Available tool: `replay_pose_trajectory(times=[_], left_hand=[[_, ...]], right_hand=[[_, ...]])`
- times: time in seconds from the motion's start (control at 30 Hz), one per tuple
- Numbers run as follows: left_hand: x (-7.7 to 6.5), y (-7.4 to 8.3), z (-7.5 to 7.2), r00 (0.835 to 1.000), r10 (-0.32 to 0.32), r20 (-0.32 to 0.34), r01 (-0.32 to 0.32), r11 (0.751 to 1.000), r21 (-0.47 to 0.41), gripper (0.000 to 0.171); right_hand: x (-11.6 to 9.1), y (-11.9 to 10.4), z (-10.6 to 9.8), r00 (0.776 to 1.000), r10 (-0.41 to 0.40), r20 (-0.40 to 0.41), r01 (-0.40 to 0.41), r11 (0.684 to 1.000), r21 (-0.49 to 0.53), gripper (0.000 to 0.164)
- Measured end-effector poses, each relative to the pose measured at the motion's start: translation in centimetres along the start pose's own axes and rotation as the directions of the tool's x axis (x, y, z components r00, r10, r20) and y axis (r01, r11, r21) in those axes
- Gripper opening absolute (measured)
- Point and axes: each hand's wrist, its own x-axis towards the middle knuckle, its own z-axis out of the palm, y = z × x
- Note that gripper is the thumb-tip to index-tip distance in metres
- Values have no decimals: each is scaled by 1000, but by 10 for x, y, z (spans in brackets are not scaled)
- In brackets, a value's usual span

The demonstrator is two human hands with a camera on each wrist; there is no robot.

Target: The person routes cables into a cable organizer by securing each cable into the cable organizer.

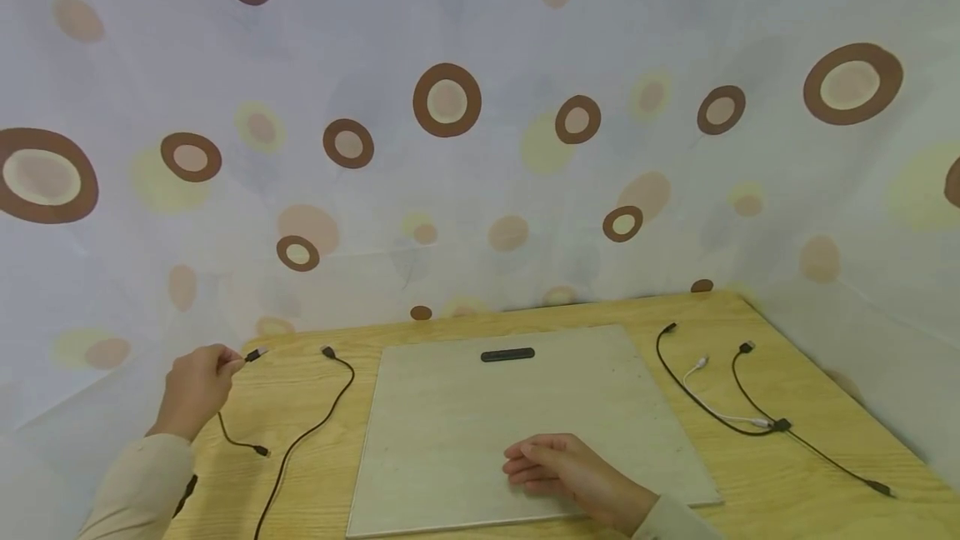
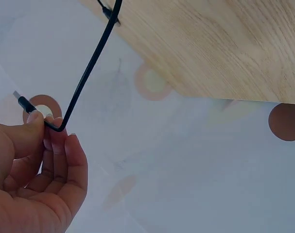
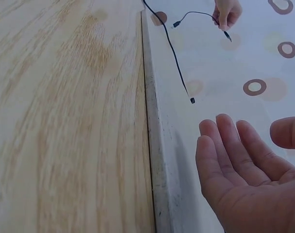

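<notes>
My left hand (image 1: 195, 386) is raised over the table's left side and pinches a black USB cable (image 1: 257, 354) just behind its metal plug. In the left wrist view the cable (image 2: 91, 65) bends sharply at the fingertips and runs upward. Its other, smaller plug (image 1: 260, 450) hangs lower, below the hand in the head view. Nearest to it is a second black USB cable (image 1: 328, 352), lying in a long curve. My right hand (image 1: 566, 469) hovers over the near part of a pale board (image 1: 442, 440), holding nothing, its fingers loosely extended in the right wrist view.
A short black bar (image 1: 507, 354) lies near the board's far edge. On the right of the wooden table (image 1: 810, 373) lies a branching cable (image 1: 782, 424) with several black and white plugs. A small black piece (image 1: 186, 494) shows beside my left sleeve. Patterned cloth (image 1: 450, 190) surrounds the table.
</notes>
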Motion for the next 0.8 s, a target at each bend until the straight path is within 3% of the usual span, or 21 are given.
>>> replay_pose_trajectory(times=[0.17, 0.57, 0.67, 0.8], left_hand=[[-1, 11, -3, 1000, 1, 3, -1, 1000, -3, 19], [1, 32, -7, 994, 49, -98, -56, 996, -70, 17], [1, 41, -6, 995, 53, -85, -62, 991, -115, 18], [1, 50, -1, 1000, 14, -26, -18, 981, -195, 24]], right_hand=[[1, 1, 1, 1000, 3, -8, -3, 1000, 0, 43], [2, 5, 2, 1000, 11, 12, -12, 1000, 18, 44], [1, 5, 2, 1000, 12, 12, -12, 1000, 21, 44], [2, 4, 3, 1000, 11, -10, -11, 1000, 25, 44]])
